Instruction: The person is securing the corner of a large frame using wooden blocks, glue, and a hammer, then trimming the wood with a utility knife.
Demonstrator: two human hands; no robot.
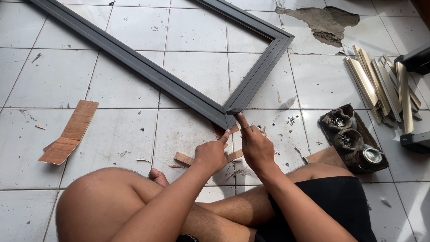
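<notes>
We see the left hand (pixel 211 153) curled, thumb up against the near corner of the grey frame (pixel 188 92) lying on the tiled floor (pixel 53 80). The right hand (pixel 254 145) points its forefinger onto that same corner, other fingers folded. Cardboard scraps (pixel 71 132) lie left.

Little here counts as packaging, and there are no labels, signs or screens to make out. A flattened strip of brown cardboard (pixel 69 133) lies folded on the white tiles at the left. At the right, a dark, dirty tray (pixel 354 139) holds a round metal can (pixel 371 156) with a silver top.
</notes>
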